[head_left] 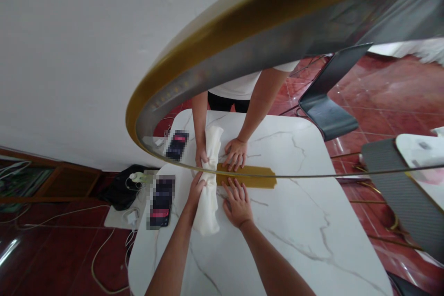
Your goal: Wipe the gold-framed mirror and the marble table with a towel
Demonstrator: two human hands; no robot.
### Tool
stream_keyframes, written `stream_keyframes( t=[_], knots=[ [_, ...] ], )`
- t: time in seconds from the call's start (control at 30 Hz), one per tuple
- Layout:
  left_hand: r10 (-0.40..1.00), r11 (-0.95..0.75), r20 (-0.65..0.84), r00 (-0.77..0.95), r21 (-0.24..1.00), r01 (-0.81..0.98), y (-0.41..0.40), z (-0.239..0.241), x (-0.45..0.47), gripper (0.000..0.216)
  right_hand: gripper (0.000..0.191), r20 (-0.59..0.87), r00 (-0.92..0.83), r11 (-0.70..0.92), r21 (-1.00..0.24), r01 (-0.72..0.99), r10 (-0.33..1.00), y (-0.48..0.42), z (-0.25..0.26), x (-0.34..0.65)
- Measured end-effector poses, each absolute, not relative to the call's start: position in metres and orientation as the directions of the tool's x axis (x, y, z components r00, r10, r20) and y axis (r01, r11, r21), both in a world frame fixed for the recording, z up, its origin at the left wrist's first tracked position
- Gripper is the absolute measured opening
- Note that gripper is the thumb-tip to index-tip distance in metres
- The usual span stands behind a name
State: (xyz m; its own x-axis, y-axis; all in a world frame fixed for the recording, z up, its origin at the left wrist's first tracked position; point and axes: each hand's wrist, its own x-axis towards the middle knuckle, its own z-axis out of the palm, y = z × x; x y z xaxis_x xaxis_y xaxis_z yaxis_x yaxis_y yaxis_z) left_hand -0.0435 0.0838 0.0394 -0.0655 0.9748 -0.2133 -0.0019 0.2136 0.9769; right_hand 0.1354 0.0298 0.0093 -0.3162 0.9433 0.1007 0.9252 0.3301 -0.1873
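Note:
On the white marbled table [287, 240], a large mirror [180, 39] with a gold rim rises in front of me, and its lower edge runs across a flat gold plate [260, 182]. My left hand [196, 190] is closed on a folded white cloth [208, 208] at the plate's left end, beside the glass. Its fingertips are partly hidden by the cloth. My right hand [238, 203] lies open, fingers spread, with the fingertips on the gold plate. Both hands and the cloth show again in the reflection.
A blurred phone [161, 201] lies at the table's left edge, near white cables and a charger [132, 216]. A black bag [121, 189] stands by the wall. To the right is a grey ribbed seat [398, 189] above the red tiled floor. A black chair [326, 101] appears in the mirror.

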Motion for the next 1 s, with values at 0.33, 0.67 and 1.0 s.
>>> stream_keyframes(
  t=[0.33, 0.67, 1.0],
  knots=[
    [0.994, 0.049, -0.017, -0.109, 0.955, 0.293, 0.057, 0.031, -0.038, 0.055, 0.064, 0.096, -0.323, 0.336, -0.188, 0.923, 0.941, 0.030, 0.010, 0.137],
    [0.991, -0.106, 0.134, -0.011, 0.826, 0.554, 0.031, 0.027, -0.036, 0.064, 0.065, 0.087, -0.320, 0.331, -0.166, 0.929, 0.943, 0.030, 0.007, 0.137],
    [0.991, -0.057, 0.118, -0.059, 0.785, 0.617, 0.031, 0.015, -0.033, 0.062, 0.066, 0.095, -0.320, 0.332, -0.176, 0.927, 0.943, 0.030, 0.007, 0.136]
  ],
)
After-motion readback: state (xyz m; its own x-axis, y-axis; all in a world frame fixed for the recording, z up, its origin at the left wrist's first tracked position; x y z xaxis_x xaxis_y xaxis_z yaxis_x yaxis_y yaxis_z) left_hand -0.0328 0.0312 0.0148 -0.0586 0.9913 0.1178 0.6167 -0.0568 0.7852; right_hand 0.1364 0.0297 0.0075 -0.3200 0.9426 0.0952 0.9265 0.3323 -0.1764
